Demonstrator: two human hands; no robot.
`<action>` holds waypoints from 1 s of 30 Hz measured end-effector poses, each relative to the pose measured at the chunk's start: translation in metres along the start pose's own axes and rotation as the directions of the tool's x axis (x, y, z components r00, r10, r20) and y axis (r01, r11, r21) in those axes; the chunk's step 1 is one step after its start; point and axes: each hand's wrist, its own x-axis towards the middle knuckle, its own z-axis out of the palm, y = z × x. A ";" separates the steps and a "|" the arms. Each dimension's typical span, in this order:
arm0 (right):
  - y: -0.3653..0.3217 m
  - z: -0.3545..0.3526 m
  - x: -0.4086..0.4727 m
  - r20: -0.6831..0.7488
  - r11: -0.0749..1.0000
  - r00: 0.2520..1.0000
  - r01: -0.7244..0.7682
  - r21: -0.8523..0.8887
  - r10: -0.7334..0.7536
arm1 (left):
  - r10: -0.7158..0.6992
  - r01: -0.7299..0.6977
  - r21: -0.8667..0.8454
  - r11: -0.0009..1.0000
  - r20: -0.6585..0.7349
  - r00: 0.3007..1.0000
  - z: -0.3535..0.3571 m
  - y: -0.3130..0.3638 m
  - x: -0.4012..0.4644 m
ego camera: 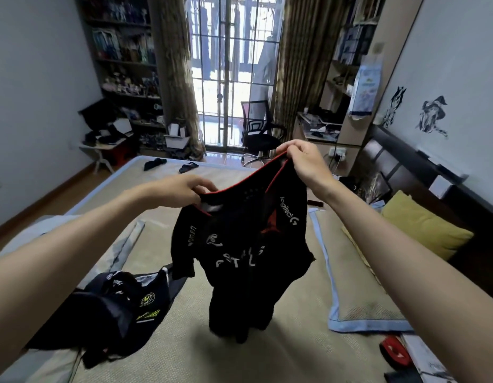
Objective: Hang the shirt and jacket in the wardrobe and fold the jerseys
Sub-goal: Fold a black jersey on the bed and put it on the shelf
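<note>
Both arms outstretched, the left hand (184, 189) and right hand (303, 158) pinch the black jersey (240, 261) by its red-trimmed edge, hanging below them above the bed (267, 355).

Light: daylight came through the barred window (234, 78), blown out | Room: dim, shelves murky | Shadow: soft patch on the bed (240, 355) | Edges: wide-angle bending, perhaps slight blur

Both forearms cut off by the lower corners. Jersey (241, 252) print crumpled, white lettering at centre illegible; its hem folds onto the bed (240, 360), hiding its lower edge. Dark pile (115, 305) at 8 o'clock: separate garments cannot be told apart. Red object (396, 351) at 5 o'clock partly cropped, unidentifiable. Shelf (123, 48) contents at 11 o'clock blurred
</note>
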 end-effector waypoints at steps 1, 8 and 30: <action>-0.005 -0.002 0.000 -0.003 0.999 1.000 0.004 0.041 -0.004 | 0.016 -0.016 0.026 1.000 0.010 1.000 0.001 0.004 0.000; -0.032 -0.018 -0.001 -0.006 0.994 0.994 0.105 0.029 -0.105 | 0.037 -0.041 0.103 0.994 0.043 0.998 0.012 0.025 0.001; 0.017 -0.069 -0.007 0.195 0.994 0.975 -0.110 0.002 0.108 | 0.151 -0.269 -0.329 0.906 -0.341 0.928 -0.023 0.034 0.005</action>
